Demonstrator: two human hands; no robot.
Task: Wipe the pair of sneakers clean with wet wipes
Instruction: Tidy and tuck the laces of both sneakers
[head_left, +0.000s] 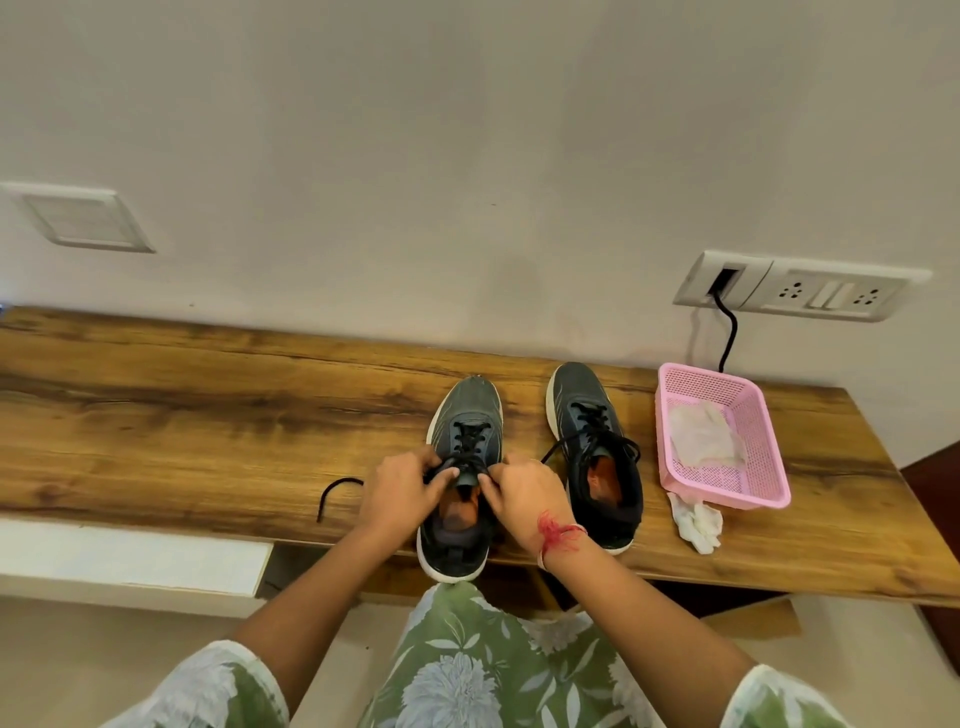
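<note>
Seen from the head camera, the left sneaker (465, 421) stood on the desk (208, 415) straight ahead of the person. Its long axis ran away from them, toe toward the wall and heel at the near edge. The left hand (402, 488) and right hand (524, 491) each pinched its black laces (470, 441) by the tongue, one from either side, equally near. One lace end (332, 493) trailed loose to the left. The shoe was dark grey with a pale sole and an orange insole. The right sneaker (587, 410) stood parallel, just beside it. Off to the right, a used wipe (701, 431) lay in the pink basket (769, 415) and a crumpled wipe (698, 522) on the desk, nearer the right hand.
</note>
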